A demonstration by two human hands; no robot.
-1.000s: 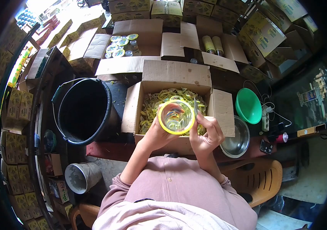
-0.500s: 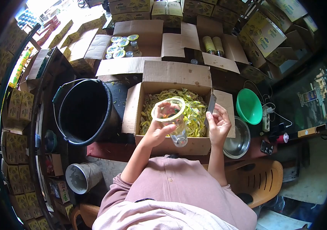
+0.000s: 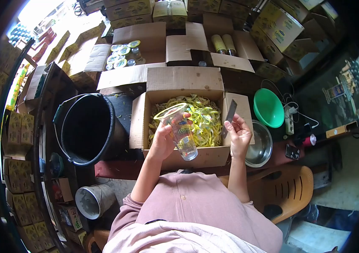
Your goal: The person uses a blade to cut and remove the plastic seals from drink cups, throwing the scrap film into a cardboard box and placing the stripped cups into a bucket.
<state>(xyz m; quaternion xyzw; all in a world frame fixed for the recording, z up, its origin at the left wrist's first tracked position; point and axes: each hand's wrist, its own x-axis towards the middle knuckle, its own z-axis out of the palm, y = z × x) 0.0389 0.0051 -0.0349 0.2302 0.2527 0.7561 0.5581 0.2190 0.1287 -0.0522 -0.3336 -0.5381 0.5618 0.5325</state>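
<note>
My left hand (image 3: pixel 162 139) is wrapped round a clear plastic cup (image 3: pixel 183 135) with a yellow rim and printed sides. The cup leans, its rim toward the upper left and its base toward me. In my right hand (image 3: pixel 239 134) a flat grey blade (image 3: pixel 231 112) is pinched between thumb and fingers, pointing up. Both hands are over the near part of an open cardboard box (image 3: pixel 184 79). Yellow-green strips (image 3: pixel 207 120) fill that box.
A large black bucket (image 3: pixel 113 126) stands at the left, a green bowl (image 3: pixel 268 108) and a metal bowl (image 3: pixel 260 145) at the right. Behind, one open carton holds lidded cups (image 3: pixel 121 63), another two yellow rolls (image 3: pixel 218 44). A grey bucket (image 3: pixel 108 197) sits lower left.
The cup has tipped from facing me to leaning sideways, showing its printed side. My right hand with the blade has moved away from the cup to the right. The view has shifted slightly.
</note>
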